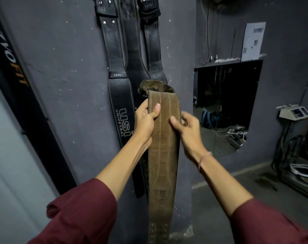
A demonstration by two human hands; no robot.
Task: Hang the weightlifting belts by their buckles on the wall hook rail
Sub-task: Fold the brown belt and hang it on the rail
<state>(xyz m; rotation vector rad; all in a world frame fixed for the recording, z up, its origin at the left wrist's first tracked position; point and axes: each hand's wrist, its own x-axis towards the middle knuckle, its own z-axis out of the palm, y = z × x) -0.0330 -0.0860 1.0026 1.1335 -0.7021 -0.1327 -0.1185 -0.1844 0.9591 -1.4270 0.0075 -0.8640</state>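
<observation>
Maroon sleeves (83,210) enter from the lower corners of the frame. Between them a brown belt (163,155) runs up the centre, its frayed top end folded over near mid-frame. Left hand (146,120) grips the belt's left edge, thumb pressed on the front face, fingers curled behind. Right hand (188,131) holds the right edge, thumb on the face, fingers loosely bent. Behind, black belts (119,88) hang down the grey wall (70,67) from the upper centre; their hooks lie out of frame.
</observation>
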